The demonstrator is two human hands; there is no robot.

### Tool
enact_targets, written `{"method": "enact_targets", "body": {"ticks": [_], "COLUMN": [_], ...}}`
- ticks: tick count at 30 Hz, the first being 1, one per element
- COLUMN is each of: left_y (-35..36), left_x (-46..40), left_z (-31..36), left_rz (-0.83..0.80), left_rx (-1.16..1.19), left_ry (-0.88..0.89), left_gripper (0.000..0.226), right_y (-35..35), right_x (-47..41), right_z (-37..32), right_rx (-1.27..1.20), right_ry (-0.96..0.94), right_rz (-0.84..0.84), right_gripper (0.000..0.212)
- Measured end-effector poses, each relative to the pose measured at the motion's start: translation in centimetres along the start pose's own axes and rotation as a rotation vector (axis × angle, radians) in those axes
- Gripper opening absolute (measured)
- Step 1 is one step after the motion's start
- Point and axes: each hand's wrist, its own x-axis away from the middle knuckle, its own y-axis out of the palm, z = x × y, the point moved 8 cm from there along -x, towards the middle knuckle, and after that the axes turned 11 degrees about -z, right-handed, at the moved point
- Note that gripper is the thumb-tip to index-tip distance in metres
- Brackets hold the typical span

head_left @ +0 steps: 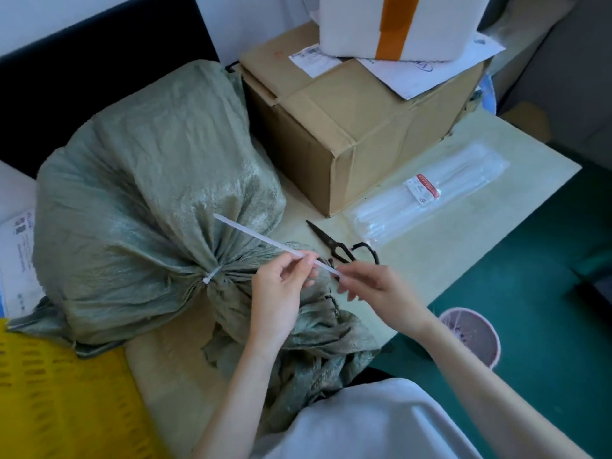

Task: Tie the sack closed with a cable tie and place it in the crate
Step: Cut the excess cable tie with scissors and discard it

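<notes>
A green woven sack [139, 207] lies across the left and centre of the pale surface [463, 207], its neck cinched by a white cable tie [212, 276]. Both hands pinch a second, loose cable tie [265, 240] at lower centre: the left hand [281, 289] and right hand [374, 286] each have fingertips closed on its near end. Black scissors [334, 243] and a clear packet of ties [427, 197] lie to the right, below a cardboard box [347, 127]. A yellow crate [59, 402] sits at lower left; green floor and a pink bin [470, 336] show at lower right.

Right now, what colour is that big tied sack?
Grey-green woven sack, seen clearly in the head view.
</notes>
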Motion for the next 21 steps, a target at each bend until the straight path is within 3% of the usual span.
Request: {"method": "enact_targets", "body": {"ticks": [6,10,15,21], "left_y": [4.2,7.5,11.5,15.3], "left_x": [-1.7,-2.9,-3.7,-4.2], "left_z": [-0.4,-0.8,-2.4,-4.1], "left_rz": [-0.184,-0.31,-0.446,-0.572], "left_rx": [-0.07,-0.128,-0.138,-0.223], "left_ry": [-0.041,-0.071,-0.151,-0.206], "left_gripper": [0.015,0.018,0.02,0.02], "right_y": [-3.9,-7.0,-8.3,-7.4], "right_x": [2.4,6.3,12.7,17.5], "right_z": [3.6,8.6,14.9,23.1], "right_rx": [-0.095,-0.485,-0.681,-0.848], "right_ry": [0.066,0.126,0.259,0.486], "right_rz": [0.246,0.678,1.124,1.294], "right_gripper": [0.018,0.024,0.018,0.016]}}
